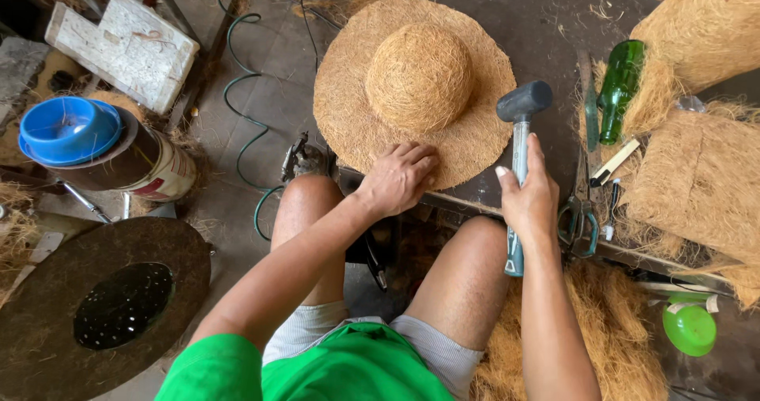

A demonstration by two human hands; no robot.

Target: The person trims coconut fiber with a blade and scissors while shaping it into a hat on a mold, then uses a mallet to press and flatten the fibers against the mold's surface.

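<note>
1. Grip: my right hand (529, 199) is wrapped fully around the handle of a rubber mallet (520, 144), fingers closed, thumb laid up along the shaft. The black head stands at 12 o'clock above my fist; the handle's butt points down toward 6 o'clock, over my right knee.
2. Grip, other side: my left hand (398, 178) lies palm down with the fingers loosely spread, pressing the near brim of a coir-fibre hat (414, 84). It pins the brim rather than enclosing it.
3. Position: the hat rests crown-up on the dark bench (546, 21), at 12 o'clock from my knees. Its brim edge at 6 o'clock reaches the bench's front lip, and the mallet head hovers just beside the brim at about 4 o'clock.
4. Handling, hat: judged light and springy. The matted fibres look coarse and grippy, not slippery; the brim would likely flex if lifted from one edge, so the domed crown, or both sides of the brim, seems the better hold.
5. Handling, mallet: head-heavy by appearance, rigid, best held low on the handle.
6. Surroundings: a green glass bottle (619, 88) at 2 o'clock, scissors (578, 223) just right of my fist, and loose fibre mats (701, 179) at 3 o'clock.
</note>
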